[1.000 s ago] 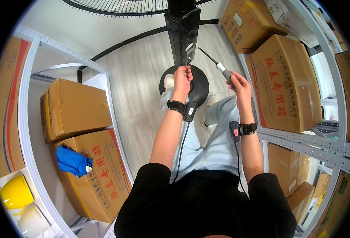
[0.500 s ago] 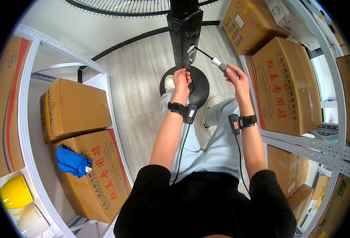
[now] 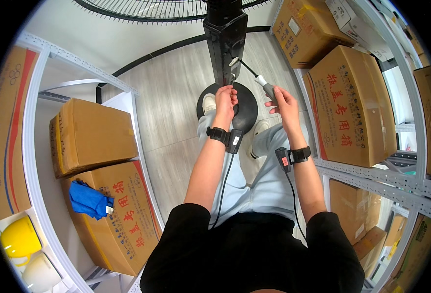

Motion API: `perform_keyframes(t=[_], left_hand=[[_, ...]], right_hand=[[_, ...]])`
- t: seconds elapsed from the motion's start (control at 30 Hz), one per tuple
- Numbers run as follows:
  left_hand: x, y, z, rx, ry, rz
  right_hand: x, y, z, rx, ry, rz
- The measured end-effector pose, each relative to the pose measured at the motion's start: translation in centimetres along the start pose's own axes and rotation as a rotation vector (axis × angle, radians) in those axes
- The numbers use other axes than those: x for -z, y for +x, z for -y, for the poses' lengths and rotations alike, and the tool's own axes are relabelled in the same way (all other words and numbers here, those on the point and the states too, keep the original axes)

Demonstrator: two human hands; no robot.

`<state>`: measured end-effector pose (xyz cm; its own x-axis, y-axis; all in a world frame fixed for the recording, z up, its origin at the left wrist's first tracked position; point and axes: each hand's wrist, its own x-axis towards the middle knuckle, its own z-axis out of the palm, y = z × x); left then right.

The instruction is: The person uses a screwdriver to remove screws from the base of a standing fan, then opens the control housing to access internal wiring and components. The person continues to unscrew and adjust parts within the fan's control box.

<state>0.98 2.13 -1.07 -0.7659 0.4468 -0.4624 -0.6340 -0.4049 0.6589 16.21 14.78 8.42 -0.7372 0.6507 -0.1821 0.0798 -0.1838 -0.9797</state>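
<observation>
A black fan column [image 3: 224,46] rises from a round black base [image 3: 247,107] on the floor. My right hand [image 3: 286,105] is closed around the grey handle of a screwdriver [image 3: 264,87] with a white collar. Its dark shaft runs up and left, its tip beside a pale oval spot [image 3: 233,61] on the column's side. At the foot of the column, my left hand [image 3: 225,99] has its fingers pinched together just below a small shiny part [image 3: 233,77]. What those fingers hold, if anything, is hidden.
The wire fan guard [image 3: 147,10] spreads across the top. Shelving with cardboard boxes [image 3: 96,134] stands on the left, a blue cloth [image 3: 89,199] on one box. More boxes [image 3: 349,107] fill the right rack. A yellow helmet [image 3: 20,237] sits at lower left.
My right hand has moved slightly left and down, and the screwdriver handle now tilts more steeply. The fan column has shifted a little left. My left hand stays at its foot.
</observation>
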Motion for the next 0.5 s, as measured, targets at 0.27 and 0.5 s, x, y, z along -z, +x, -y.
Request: perform_keyframes(t=[0.27,0.5], left_hand=[[-0.1,-0.1,0.0,0.022,0.01,0.013],[0.1,0.1,0.0,0.013,0.005,0.023]], right_hand=[[0.8,0.6,1.0,0.026,-0.179,-0.014],[2.4,2.2,1.8,0.114,-0.34,-0.004]])
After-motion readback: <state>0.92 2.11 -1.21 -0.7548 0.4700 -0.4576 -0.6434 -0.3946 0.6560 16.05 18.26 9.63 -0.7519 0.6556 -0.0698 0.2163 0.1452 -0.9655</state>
